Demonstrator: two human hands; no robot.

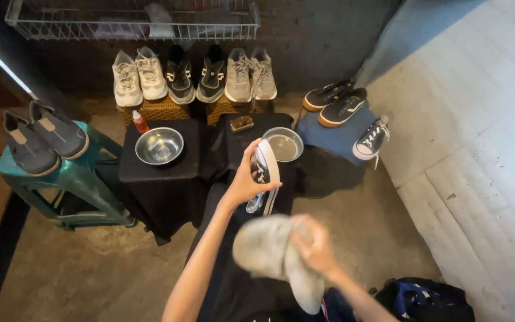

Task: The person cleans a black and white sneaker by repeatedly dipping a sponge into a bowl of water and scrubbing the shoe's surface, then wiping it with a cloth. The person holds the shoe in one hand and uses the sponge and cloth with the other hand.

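Left hand [247, 182] grasps black-and-white sneaker [264, 176], frame centre, above dark worktop [162, 173]. Right hand [314, 247] clenched on blurred grey cloth [269, 250], lower centre. Steel bowl [159, 146] left of centre.

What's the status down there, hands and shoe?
Left hand grips black-and-white sneaker, sole up. Right hand clutches grey cloth, blurred. Cloth apart from sneaker. Water bowl just behind.

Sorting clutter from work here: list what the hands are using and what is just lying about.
In use:
left hand holding black-and-white sneaker
right hand gripping grey cloth

Lying about:
two metal bowls
brush
orange bottle
six shoes by the wall
grey pair on teal stool
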